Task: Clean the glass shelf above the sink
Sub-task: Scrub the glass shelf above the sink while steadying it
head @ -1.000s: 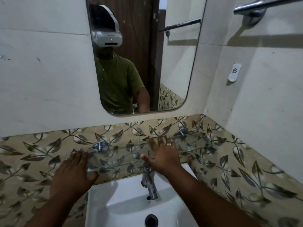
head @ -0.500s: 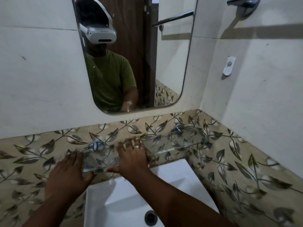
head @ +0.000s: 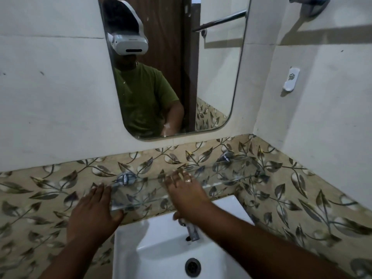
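A clear glass shelf [head: 227,174] runs along the leaf-patterned tile band above the white sink [head: 159,250], held by two chrome brackets. My right hand [head: 185,192] lies flat, palm down, on the middle of the glass, fingers spread, a ring on one finger, with nothing in it. My left hand [head: 92,214] rests flat at the shelf's left end, thumb touching the front corner of the glass, also holding nothing. No cloth is in sight.
A chrome tap [head: 191,228] juts out under my right wrist, over the basin drain [head: 192,266]. A mirror [head: 173,65] hangs above the shelf and reflects a person in a green shirt. The right wall carries a small white holder [head: 290,81] and a towel rail [head: 310,3].
My right hand slid left along the glass, then back toward the middle. My left hand stayed at the shelf's left end. The camera view shifted slightly.
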